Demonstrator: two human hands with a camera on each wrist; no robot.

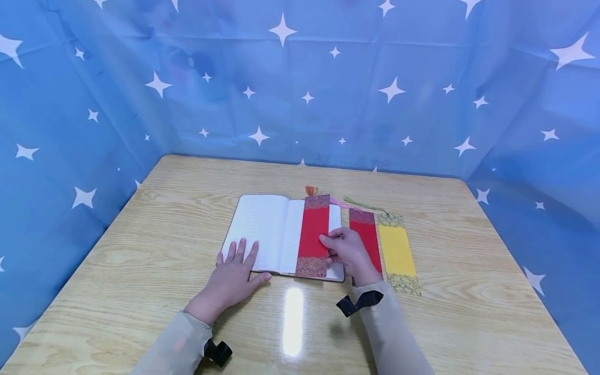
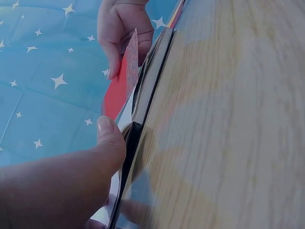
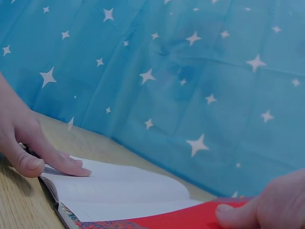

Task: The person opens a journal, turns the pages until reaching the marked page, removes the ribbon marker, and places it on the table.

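An open notebook (image 1: 262,224) with white pages lies on the table. My left hand (image 1: 234,278) rests on the lower part of its left page, fingers spread straight. Over the right page is a red bookmark (image 1: 313,229) with patterned bands at both ends and an orange tassel (image 1: 311,191) at its top. My right hand (image 1: 349,252) pinches its right edge between thumb and fingers. In the left wrist view the red bookmark (image 2: 116,90) stands tilted above the page. The right wrist view shows my left fingers (image 3: 71,164) on the paper.
Right of the notebook lies a second red bookmark (image 1: 364,229) with a pink tassel, partly hidden under my right hand. Beside it is a yellow bookmark (image 1: 397,250) with a green tassel (image 1: 363,204). A blue star-patterned cloth (image 1: 328,130) hangs behind the wooden table (image 1: 469,291).
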